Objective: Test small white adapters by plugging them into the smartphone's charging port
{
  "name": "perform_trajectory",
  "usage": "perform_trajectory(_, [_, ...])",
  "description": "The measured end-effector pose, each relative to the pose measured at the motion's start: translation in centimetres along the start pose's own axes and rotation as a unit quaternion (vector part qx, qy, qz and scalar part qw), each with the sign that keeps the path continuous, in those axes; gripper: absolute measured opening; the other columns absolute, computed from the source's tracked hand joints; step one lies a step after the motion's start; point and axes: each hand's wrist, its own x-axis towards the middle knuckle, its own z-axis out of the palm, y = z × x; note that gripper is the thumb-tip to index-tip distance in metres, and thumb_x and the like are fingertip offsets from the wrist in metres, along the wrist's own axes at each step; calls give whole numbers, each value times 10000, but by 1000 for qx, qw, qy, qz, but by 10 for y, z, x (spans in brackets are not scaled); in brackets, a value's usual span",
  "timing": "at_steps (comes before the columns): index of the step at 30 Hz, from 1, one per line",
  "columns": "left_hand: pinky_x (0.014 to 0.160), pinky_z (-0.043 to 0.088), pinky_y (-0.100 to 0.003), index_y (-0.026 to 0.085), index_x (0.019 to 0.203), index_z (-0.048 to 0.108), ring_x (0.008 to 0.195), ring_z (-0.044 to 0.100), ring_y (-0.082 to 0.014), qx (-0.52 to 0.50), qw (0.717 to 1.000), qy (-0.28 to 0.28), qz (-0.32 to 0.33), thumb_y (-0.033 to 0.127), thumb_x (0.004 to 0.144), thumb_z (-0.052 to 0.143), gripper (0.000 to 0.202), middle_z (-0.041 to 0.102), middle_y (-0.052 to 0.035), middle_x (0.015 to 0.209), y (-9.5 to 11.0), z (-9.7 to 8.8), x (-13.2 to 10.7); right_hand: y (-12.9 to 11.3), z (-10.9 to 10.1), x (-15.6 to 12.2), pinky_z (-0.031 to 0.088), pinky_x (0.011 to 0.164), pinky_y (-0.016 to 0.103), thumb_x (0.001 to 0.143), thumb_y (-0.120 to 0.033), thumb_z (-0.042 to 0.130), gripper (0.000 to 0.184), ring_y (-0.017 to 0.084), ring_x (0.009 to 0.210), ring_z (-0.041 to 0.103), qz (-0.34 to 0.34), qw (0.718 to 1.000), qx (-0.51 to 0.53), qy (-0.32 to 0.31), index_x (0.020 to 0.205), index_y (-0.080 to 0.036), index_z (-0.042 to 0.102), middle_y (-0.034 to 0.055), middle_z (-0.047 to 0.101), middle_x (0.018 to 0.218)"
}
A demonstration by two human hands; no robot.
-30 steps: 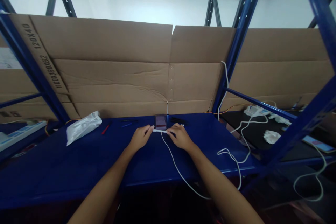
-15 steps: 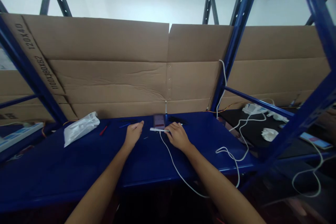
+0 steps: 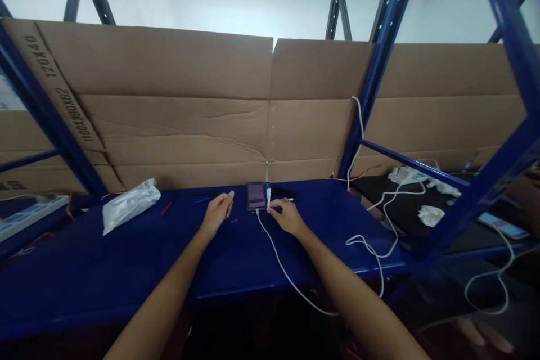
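My right hand (image 3: 287,217) pinches the lower end of a slim white pen-like stick (image 3: 269,198), which points away from me along the phone's right edge. The phone (image 3: 256,200) lies on the blue table with its screen lit and a white cable (image 3: 276,256) at its near end. To the phone's left, my left hand (image 3: 217,215) is closed, fingers curled in against the thumb; whether it holds anything is hidden. A small thin sliver (image 3: 234,220) lies between that hand and the phone. Dark slender items (image 3: 283,192) rest behind my right hand.
A white plastic bag (image 3: 130,206) and a red pen-like item (image 3: 166,208) lie on the left. A blue item (image 3: 201,199) sits behind my left hand. Cardboard (image 3: 181,73) stands along the back. Blue posts (image 3: 367,107) and a loose white cable (image 3: 375,256) are on the right.
The white stick has turned from lying crosswise over the phone's near end to pointing away beside it. My right hand has turned with it. My left hand shifted slightly.
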Motion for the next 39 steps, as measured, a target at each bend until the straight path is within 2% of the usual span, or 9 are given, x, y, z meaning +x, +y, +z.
perform_trajectory(3, [433, 293, -185, 169, 724, 622, 439, 432, -75, 20, 1000, -21, 11, 620, 790, 689, 461, 542, 42, 544, -3, 1, 1, 2, 0, 0, 484, 836, 352, 885, -247, 679, 51, 219, 863, 662, 0, 1000, 3, 7, 869, -238, 727, 23, 764, 904])
perform_trajectory(6, [438, 313, -199, 151, 926, 735, 489, 491, -90, 22, 999, -36, 19, 580, 730, 756, 472, 686, -21, 715, -8, 1, 4, 2, -4, 0, 497, 823, 334, 917, -287, 636, 95, 205, 861, 671, -8, 999, 32, 37, 915, -233, 715, 28, 755, 920])
perform_trajectory(9, [452, 326, -207, 151, 1117, 749, 504, 497, -100, 20, 998, -50, 24, 555, 730, 761, 560, 703, -31, 727, -13, 0, 6, -2, -12, -1, 480, 829, 341, 938, -292, 611, 121, 213, 877, 649, -26, 998, -7, 64, 956, -227, 711, 43, 741, 916])
perform_trajectory(12, [460, 322, -210, 149, 1204, 734, 485, 462, -96, 27, 997, -58, 34, 549, 759, 737, 598, 680, -17, 661, -15, -1, 6, -8, -20, -3, 433, 876, 369, 967, -298, 589, 152, 229, 923, 608, -70, 993, -79, 51, 988, -234, 725, 58, 728, 925])
perform_trajectory(20, [477, 361, -212, 159, 1149, 769, 544, 528, -116, 40, 996, -67, 52, 528, 738, 746, 553, 748, -57, 785, -8, 2, 3, -17, -25, -4, 403, 866, 362, 1000, -355, 562, 208, 220, 925, 566, -112, 991, -71, 15, 1017, -245, 738, 61, 715, 952])
perform_trajectory(25, [477, 369, -216, 156, 1128, 781, 499, 502, -112, 52, 994, -80, 50, 501, 734, 755, 524, 695, -16, 631, -5, 3, 0, -19, -25, -4, 411, 856, 376, 1000, -357, 559, 214, 228, 919, 566, -112, 992, -63, 13, 1017, -247, 741, 66, 718, 957])
perform_trajectory(31, [490, 386, -214, 158, 1122, 782, 522, 524, -117, 57, 995, -58, 66, 495, 750, 750, 503, 695, -18, 643, -6, 1, 1, -18, -25, -3, 413, 857, 373, 998, -354, 559, 214, 230, 915, 569, -106, 992, -62, 25, 1001, -244, 743, 68, 714, 939])
perform_trajectory(39, [501, 405, -219, 164, 1118, 784, 517, 522, -119, 61, 995, -59, 59, 481, 739, 759, 494, 703, -15, 644, -5, 0, 1, -19, -27, -3, 413, 852, 368, 988, -336, 580, 189, 226, 909, 572, -110, 993, -39, 28, 1005, -242, 743, 61, 722, 945])
